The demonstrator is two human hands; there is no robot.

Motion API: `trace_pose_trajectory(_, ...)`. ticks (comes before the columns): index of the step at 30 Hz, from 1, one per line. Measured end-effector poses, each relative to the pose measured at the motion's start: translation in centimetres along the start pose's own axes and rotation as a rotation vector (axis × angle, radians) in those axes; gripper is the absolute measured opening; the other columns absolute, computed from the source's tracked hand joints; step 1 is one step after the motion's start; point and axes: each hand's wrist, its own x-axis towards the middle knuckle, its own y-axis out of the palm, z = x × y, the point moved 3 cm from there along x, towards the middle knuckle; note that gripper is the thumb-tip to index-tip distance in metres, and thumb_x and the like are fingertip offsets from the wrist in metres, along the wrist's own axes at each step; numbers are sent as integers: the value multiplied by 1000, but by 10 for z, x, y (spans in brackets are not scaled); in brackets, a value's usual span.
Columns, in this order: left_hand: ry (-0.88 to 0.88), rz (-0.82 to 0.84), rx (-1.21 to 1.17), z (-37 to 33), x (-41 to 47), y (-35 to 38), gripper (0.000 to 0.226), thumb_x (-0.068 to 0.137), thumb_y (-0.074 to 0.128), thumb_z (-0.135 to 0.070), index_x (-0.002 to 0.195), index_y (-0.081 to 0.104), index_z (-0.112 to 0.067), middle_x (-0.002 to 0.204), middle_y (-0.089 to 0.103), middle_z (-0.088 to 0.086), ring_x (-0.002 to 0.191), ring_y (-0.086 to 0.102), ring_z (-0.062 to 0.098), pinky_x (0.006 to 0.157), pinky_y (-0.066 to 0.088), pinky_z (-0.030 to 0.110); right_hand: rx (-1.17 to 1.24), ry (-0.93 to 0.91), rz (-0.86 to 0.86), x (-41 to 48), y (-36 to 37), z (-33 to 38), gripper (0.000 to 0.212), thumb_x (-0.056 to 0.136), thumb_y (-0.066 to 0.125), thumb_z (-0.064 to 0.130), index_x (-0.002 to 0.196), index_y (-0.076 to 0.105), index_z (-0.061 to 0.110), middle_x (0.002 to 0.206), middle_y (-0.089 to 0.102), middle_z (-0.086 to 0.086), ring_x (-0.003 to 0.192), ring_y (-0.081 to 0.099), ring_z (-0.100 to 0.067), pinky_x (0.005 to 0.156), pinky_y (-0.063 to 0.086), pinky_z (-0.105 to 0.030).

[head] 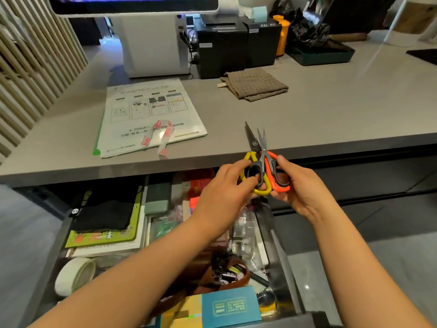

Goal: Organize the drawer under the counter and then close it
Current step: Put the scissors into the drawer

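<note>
The drawer under the grey counter stands pulled out and is crowded with things. Above its far right corner I hold two pairs of scissors side by side, blades pointing up. My left hand grips the yellow-handled scissors. My right hand grips the orange-handled scissors. In the drawer lie a black cloth on green booklets, a roll of white tape, a teal box, a brown round holder and clear plastic bags.
On the counter lie a printed sheet with a red-and-white wrapper on it, a folded brown cloth, a white screen stand, black printers and a dark tray. A slatted wall runs on the left.
</note>
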Motion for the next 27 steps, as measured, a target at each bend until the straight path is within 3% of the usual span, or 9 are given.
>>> trace_pose_trajectory(3,-21,1,-36,11,-24,-13,24,79,69,-19,99,68,-5,126,56,22,103,59,38,62,58,41,-23,-61,26,-12,22,-13,29,94,49,33,95,68,12,70,72,-14,50,66,-19,43,52,-26)
trace_pose_trajectory(5,-53,8,-146,18,-42,-19,28,80,69,-19,104,67,-5,132,52,18,107,57,32,79,55,39,-62,-120,7,-21,36,-23,27,94,49,31,91,69,13,67,70,-15,47,63,-19,45,53,-27)
trace_pose_trajectory(8,-238,4,-470,27,-66,-25,30,82,68,-19,110,65,-11,135,43,3,117,48,12,100,40,21,-97,-142,-37,-33,48,-40,25,92,53,30,91,69,12,75,70,-19,58,66,-25,53,55,-30)
trace_pose_trajectory(11,-486,-67,-734,34,-85,-32,18,85,65,-15,97,61,-28,125,45,-8,109,46,-9,87,39,3,-179,-164,-76,-45,58,-56,29,90,55,32,94,67,6,80,66,-26,62,63,-27,51,51,-28)
trace_pose_trajectory(13,-607,-78,-894,34,-96,-29,26,84,66,-10,92,54,-31,113,54,-2,96,56,-3,75,48,9,-225,-174,-82,-54,63,-64,24,90,55,33,93,70,14,78,70,-15,61,65,-21,52,51,-26)
trace_pose_trajectory(17,-790,-22,-1198,33,-116,-19,20,88,62,-10,95,45,-19,105,58,20,92,65,31,81,55,47,-253,-134,-42,-70,70,-78,20,92,52,31,90,70,22,78,74,-9,62,69,-21,52,53,-23)
trace_pose_trajectory(20,-945,-35,-1259,37,-126,-14,15,96,49,-25,86,46,-14,94,61,21,84,69,29,71,58,44,-318,-108,-66,-78,71,-89,20,91,53,33,89,70,22,77,74,-5,63,70,-16,53,51,-21)
trace_pose_trajectory(23,-1172,-38,-1360,44,-132,-8,21,99,41,-31,97,48,-12,90,68,13,68,71,19,54,56,29,-321,-72,-54,-81,75,-97,22,93,51,29,89,72,24,81,75,-7,67,70,-18,62,53,-27)
trace_pose_trajectory(27,-1357,101,-1695,41,-131,-1,46,97,36,-44,111,60,-7,89,71,17,76,68,24,69,59,40,-388,-85,-43,-79,87,-97,24,94,50,27,89,70,15,84,73,-11,77,69,-25,73,54,-36)
